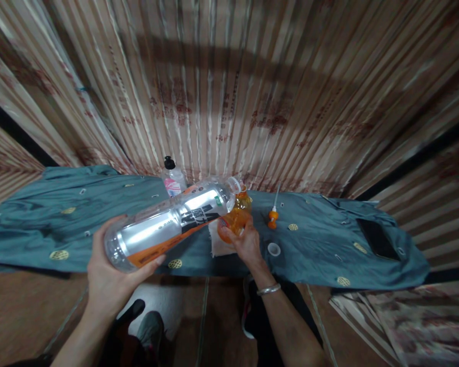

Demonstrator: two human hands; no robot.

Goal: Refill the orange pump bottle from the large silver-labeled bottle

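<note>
My left hand [112,270] is wrapped round the base of a large clear plastic bottle [149,232] with a silver and orange label. That bottle is tilted, its uncapped neck pointing right and lying just over the mouth of an orange bottle [235,214]. My right hand [247,242] grips the orange bottle, which stands on a folded white cloth [217,244]. Whether liquid passes between the two cannot be made out. To the right lies an orange pump top [273,218] with a thin tube. A small white cap [274,249] rests near my right wrist.
Behind the clear bottle stands a bottle with a black cap [170,163] and a pink label. A dark phone [378,238] lies at the right on the green patterned cloth [317,239]. Pleated curtains [222,92] hang close behind.
</note>
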